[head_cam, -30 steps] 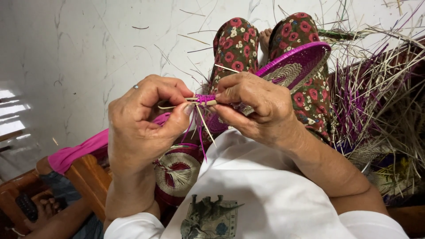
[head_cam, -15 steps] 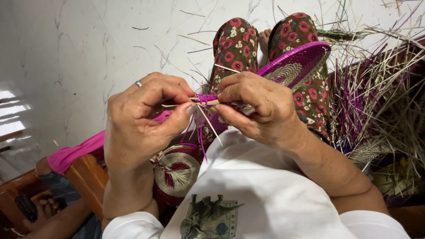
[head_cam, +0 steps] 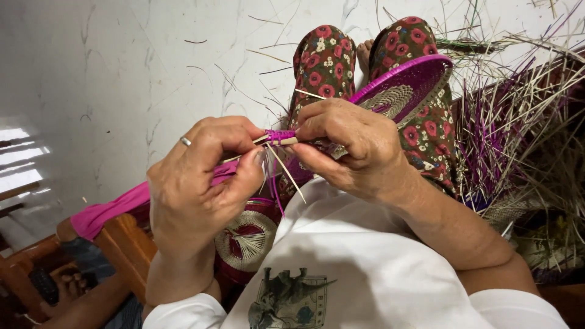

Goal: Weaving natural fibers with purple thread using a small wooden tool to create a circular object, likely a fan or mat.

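Left hand (head_cam: 198, 176) pinching pale straw strands (head_cam: 286, 170), right hand (head_cam: 350, 149) gripping purple woven tray (head_cam: 405, 91) rim, tray resting on floral-trousered lap (head_cam: 323, 67)

The left hand (head_cam: 195, 183) has been lowered and turned since a second ago, so that the ring (head_cam: 185, 141) on it is now seen further down and more side-on. Its thumb (head_cam: 247, 173) has been slid under the purple-wrapped coil end (head_cam: 281, 136), and the pale strand formerly held out to the left is now largely covered by the fingers (head_cam: 228, 131). The loose pale strand (head_cam: 286, 170) below the coil has been swung a little rightward. The right hand (head_cam: 347, 149) has been shifted only slightly downward.
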